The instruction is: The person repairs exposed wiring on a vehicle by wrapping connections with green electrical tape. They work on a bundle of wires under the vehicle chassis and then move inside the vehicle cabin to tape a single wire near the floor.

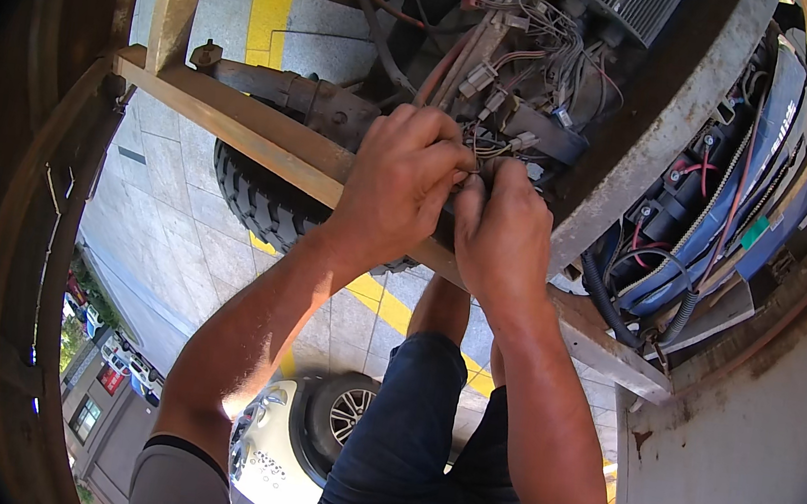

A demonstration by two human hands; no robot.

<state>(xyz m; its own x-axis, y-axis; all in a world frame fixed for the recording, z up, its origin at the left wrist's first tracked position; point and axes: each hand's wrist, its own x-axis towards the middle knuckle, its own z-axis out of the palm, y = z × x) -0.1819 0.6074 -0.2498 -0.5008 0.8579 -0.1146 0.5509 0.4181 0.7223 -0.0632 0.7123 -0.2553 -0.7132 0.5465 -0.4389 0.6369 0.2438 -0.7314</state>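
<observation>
My left hand (407,174) and my right hand (509,227) meet over an open vehicle frame, fingertips nearly touching. Both are closed in a pinch on thin wires (483,148) of a loose harness. The exact spot they grip is mostly hidden by the fingers. Just beyond the fingertips lies a small white plug connector (523,143) with wires running into it. Farther off, several pale connectors (478,80) hang on a tangle of grey and brown wires (570,59). A finned metal box (628,2) sits beyond the tangle.
A rusty frame beam (238,123) crosses under my left wrist, above a treaded tyre (264,197). A broad steel rail (655,132) slants along the right, beside a bay with black terminals, red cables and blue panels (775,167). A cream car (283,454) stands near my legs.
</observation>
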